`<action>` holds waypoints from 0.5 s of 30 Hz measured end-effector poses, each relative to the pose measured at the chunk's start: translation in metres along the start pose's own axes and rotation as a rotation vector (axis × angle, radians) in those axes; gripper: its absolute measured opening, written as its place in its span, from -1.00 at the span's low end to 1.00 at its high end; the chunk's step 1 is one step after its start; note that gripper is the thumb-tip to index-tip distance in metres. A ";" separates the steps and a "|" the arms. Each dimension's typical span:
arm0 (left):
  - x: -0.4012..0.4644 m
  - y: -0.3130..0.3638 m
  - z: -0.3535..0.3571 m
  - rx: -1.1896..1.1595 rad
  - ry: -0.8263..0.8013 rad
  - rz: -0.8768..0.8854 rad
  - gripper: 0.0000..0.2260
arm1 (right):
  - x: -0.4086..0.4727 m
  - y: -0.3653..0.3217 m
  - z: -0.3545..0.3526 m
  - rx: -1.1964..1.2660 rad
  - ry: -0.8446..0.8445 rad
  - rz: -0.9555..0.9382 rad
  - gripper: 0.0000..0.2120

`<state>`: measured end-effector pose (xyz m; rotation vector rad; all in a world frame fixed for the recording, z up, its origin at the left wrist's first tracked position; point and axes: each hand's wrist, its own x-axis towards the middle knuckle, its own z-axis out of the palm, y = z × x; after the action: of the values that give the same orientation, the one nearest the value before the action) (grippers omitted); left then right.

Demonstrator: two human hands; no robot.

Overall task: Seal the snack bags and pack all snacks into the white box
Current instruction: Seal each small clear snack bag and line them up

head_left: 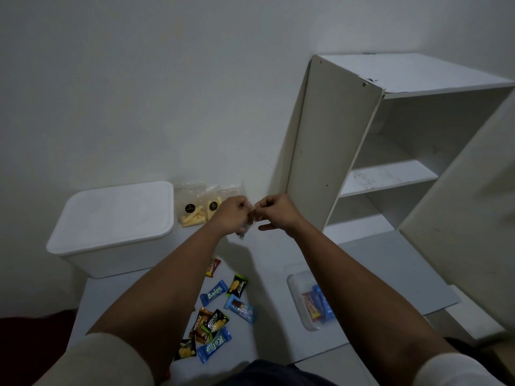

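Note:
My left hand and my right hand are raised side by side and together pinch the top of a small clear snack bag, which hangs between them. Its contents are mostly hidden by my fingers. Behind my left hand, two clear bags of yellow stick snacks lean against the wall. The white box stands at the left with its lid on. Several small wrapped snacks in blue, green, orange and black lie scattered on the grey mat below my forearms.
A clear plastic tray holding a few wrapped snacks sits at the right on the mat. A white shelf unit with an open door stands at the right against the wall. A dark red item lies at the far left edge.

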<state>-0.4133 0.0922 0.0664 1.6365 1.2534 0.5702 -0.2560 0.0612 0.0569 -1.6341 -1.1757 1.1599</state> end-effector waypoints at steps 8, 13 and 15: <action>0.000 -0.017 -0.005 -0.027 -0.004 0.003 -0.94 | 0.002 0.001 -0.004 -0.047 0.006 -0.023 -0.91; -0.002 -0.026 -0.016 0.017 0.245 0.082 -0.49 | -0.008 -0.014 -0.023 -0.130 -0.164 -0.026 -0.90; -0.006 -0.028 -0.017 0.049 0.178 0.088 -0.51 | -0.012 -0.019 -0.032 -0.144 -0.265 -0.040 -0.89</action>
<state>-0.4422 0.0939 0.0502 1.7178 1.3375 0.7584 -0.2313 0.0511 0.0857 -1.5883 -1.4828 1.3221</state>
